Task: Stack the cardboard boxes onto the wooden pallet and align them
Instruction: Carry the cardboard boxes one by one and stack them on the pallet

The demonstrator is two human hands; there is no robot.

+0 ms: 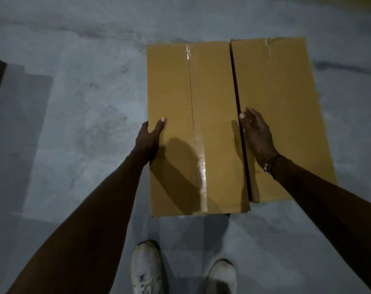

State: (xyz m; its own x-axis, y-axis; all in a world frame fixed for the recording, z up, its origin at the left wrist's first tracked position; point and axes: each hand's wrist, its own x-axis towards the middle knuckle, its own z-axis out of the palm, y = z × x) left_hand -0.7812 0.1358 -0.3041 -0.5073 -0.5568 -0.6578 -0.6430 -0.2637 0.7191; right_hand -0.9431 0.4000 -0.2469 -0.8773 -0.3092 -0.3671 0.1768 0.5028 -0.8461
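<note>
Both hands frame a taped cardboard box, likely to lift it squarely. Left hand clasps its left edge, thumb on top, fingers hidden down the side. Right hand hovers with relaxed fingers at the gap beside a second cardboard box, gripping nothing. Both boxes sit side by side, just ahead of white sneakers on the concrete floor. No pallet is identifiable.

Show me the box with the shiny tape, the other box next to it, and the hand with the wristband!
taped cardboard box (174,92), head view, bare top left of the tape.
second cardboard box (275,81), head view, middle of its top.
right hand (257,136), head view, back of the hand, above the wristband.
</note>
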